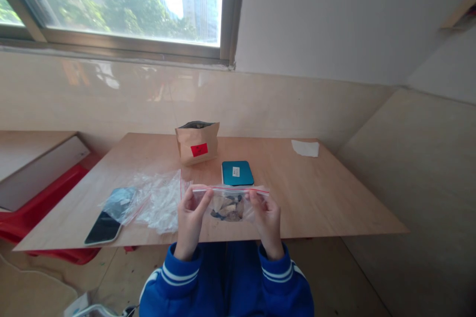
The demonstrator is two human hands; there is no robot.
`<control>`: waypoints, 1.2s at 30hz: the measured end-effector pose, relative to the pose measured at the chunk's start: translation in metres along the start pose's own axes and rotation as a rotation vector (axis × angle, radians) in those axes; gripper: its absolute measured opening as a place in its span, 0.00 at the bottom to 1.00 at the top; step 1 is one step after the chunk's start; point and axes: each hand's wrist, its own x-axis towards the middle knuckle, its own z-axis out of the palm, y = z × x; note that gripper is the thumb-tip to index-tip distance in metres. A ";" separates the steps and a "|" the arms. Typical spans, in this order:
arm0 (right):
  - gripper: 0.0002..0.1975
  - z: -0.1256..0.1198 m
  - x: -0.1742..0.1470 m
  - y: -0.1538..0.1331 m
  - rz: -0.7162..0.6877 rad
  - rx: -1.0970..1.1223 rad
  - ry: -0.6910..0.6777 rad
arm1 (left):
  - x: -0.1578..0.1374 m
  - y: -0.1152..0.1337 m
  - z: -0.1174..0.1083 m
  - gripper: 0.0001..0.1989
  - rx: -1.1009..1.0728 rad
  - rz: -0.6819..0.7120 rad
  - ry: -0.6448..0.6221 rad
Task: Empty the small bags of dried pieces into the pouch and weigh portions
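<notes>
A clear zip bag (247, 208) with a red line along its top is stretched between my two hands above the table's front edge. Inside it lie several brown and dark flat dried pieces (227, 208). My left hand (192, 218) pinches the left end of the zip strip, thumb on the near side. At the strip's right end, my right hand (266, 218) pinches in the same way. Just beyond the bag sits a teal flat scale (243, 173) with a white label. A brown paper pouch (203, 146) with a red label stands upright behind, its top open.
Left of my hands, a heap of clear plastic bags (159, 205) partly covers a dark phone (104, 228) near the front edge. A torn white paper (305, 148) lies at the back right of the wooden table (316, 198). A red stool (48, 218) stands at left.
</notes>
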 end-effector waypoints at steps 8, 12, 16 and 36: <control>0.15 0.009 0.001 0.002 0.208 0.178 -0.113 | 0.001 -0.002 0.000 0.13 -0.043 -0.085 -0.071; 0.13 0.010 0.001 0.003 0.203 0.153 -0.066 | 0.001 -0.003 -0.001 0.13 -0.045 -0.101 -0.084; 0.11 0.007 0.001 -0.002 0.105 0.078 -0.059 | 0.001 -0.001 -0.002 0.11 -0.013 -0.060 -0.067; 0.06 0.002 0.001 -0.005 -0.074 0.074 -0.209 | -0.004 0.013 0.003 0.08 0.008 0.009 -0.262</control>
